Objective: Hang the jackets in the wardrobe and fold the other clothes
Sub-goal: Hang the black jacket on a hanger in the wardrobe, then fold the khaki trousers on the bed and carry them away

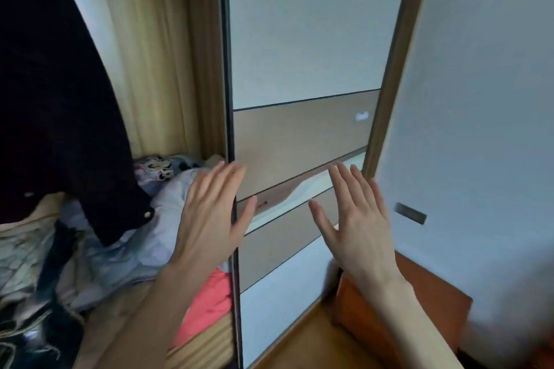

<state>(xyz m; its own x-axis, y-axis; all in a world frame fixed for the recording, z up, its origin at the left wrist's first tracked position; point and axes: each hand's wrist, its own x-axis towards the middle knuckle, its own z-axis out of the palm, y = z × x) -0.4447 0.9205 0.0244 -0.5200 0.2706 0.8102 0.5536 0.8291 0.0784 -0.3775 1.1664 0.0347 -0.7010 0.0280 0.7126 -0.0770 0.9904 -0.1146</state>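
Observation:
A dark jacket [51, 93] hangs inside the open left part of the wardrobe [162, 69], its hem reaching down to a heap of clothes. My left hand [209, 213] is flat with straight fingers at the dark edge of the sliding door [299, 135], holding nothing. My right hand [356, 219] is spread flat in front of the door's panelled face, fingers straight; whether it touches the door I cannot tell.
Crumpled pale blue and patterned clothes [114, 249] lie on the wardrobe floor, with a coral-red garment [209, 299] by the door's edge. A reddish-brown piece of furniture [419, 302] stands at lower right against the white wall [479, 99]. Wooden floor [314, 341] shows below the door.

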